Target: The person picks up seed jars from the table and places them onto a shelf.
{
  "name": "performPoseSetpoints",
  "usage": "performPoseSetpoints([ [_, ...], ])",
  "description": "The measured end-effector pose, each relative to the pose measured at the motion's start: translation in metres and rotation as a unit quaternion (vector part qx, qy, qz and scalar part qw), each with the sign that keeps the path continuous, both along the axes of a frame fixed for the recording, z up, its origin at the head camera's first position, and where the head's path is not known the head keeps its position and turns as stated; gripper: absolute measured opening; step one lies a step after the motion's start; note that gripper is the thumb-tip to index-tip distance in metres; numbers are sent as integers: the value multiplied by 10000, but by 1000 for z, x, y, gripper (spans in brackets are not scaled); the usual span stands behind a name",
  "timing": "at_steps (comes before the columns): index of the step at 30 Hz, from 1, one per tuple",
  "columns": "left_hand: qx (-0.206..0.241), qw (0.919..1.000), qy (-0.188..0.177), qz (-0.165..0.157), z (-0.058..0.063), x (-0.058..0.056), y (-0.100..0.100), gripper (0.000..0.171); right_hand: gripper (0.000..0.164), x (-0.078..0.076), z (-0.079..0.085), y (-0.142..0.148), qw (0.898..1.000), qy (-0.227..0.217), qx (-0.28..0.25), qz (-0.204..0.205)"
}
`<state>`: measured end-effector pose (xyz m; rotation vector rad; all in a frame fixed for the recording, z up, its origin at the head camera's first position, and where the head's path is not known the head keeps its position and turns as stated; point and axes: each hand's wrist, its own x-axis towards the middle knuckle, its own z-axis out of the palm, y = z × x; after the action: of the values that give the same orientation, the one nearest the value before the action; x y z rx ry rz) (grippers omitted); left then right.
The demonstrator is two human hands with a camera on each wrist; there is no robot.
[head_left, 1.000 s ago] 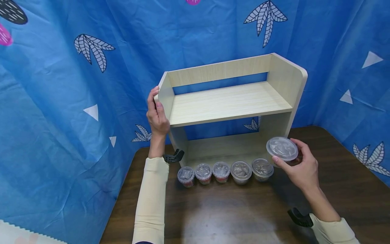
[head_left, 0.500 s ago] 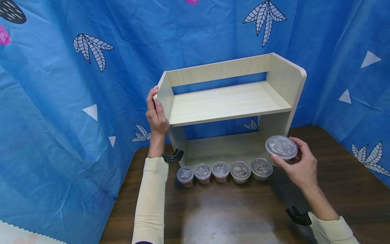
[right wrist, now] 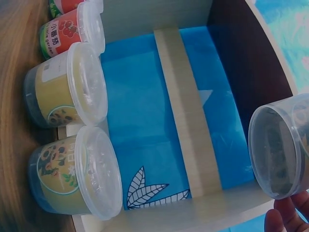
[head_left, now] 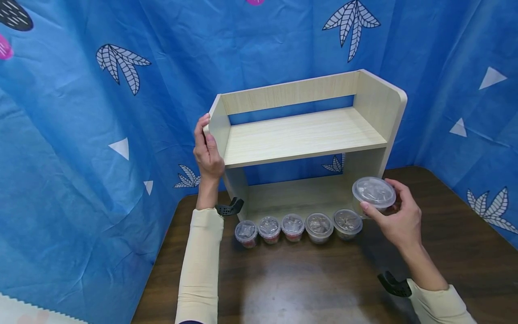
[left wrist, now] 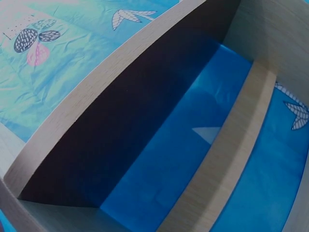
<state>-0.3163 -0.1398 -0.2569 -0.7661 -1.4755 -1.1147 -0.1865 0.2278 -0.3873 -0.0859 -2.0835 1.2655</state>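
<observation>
Above table (head_left: 299, 274), right hand (head_left: 401, 221) around tub (head_left: 374, 192).

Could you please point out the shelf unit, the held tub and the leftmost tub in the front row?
Shelf unit (head_left: 305, 138): head view, on its upper board.
Held tub (head_left: 373, 191): head view, on its lid.
Leftmost tub (head_left: 246, 231): head view, on its lid.

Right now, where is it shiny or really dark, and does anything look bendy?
Head view: a pale glare on the table near the bottom edge; left wrist view: the shelf board looks nearly black, and its long pale edge seems to bow; right wrist view: that edge looks curved too, and the tub lids have faint whitish shine.
</observation>
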Motion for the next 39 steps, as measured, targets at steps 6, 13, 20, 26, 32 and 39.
performPoseSetpoints([
  [6,22,10000,-15,-19,0,0,0,33,72,-1,3,1,9999,33,-114,-58],
  [13,49,10000,-65,-25,0,1,0,33,71,-3,8,2,9998,93,-184,-82],
  [20,24,9998,-132,-131,0,1,-2,33,71,-3,9,1,9997,137,-184,-49],
  [26,-23,9998,-140,-159,1,2,-4,34,72,-5,11,2,9995,296,-132,-19],
  [32,-6,9997,-95,-207,1,0,-3,34,72,-6,13,2,9994,317,-132,12],
  [39,54,9996,-47,-273,1,-1,-4,32,72,-8,17,3,9989,447,-129,11],
])
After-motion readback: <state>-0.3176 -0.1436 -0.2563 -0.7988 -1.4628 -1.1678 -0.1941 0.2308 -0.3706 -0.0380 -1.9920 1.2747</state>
